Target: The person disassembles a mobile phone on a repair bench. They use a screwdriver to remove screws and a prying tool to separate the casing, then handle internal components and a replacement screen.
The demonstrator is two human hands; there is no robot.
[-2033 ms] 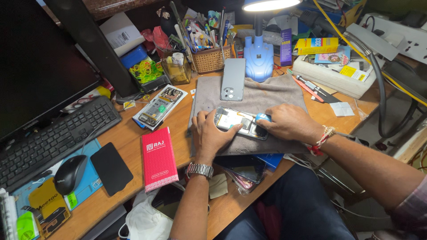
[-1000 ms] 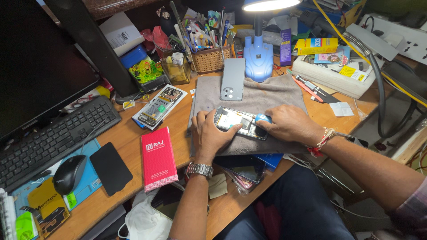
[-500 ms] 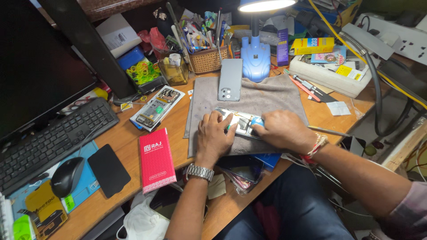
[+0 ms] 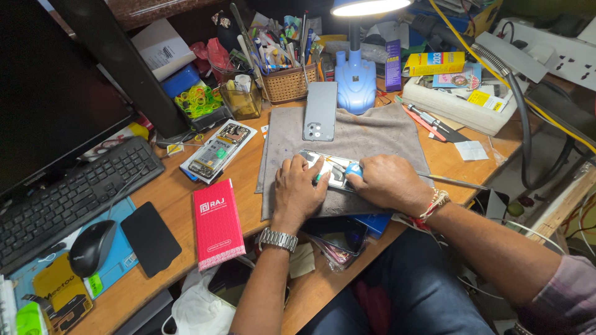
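Head view shows my left hand (image 4: 298,189) pinning the opened phone (image 4: 328,169) on the grey mat (image 4: 372,136) mid-tabletop while my right hand (image 4: 388,183) grips a blue-handled tool (image 4: 352,169); its back is off, insides still exposed.

Red flat rectangular box (image 4: 218,223), white lettering, lies on desk front left of the grey mat. Yellow carton (image 4: 434,63) with blue print rests at back right on a white tray. Purple upright pack (image 4: 393,65) stands beside the lamp base. Dark monitor screen (image 4: 49,93) far left, unlit. Black blank phone (image 4: 151,239) lies beside the mouse.
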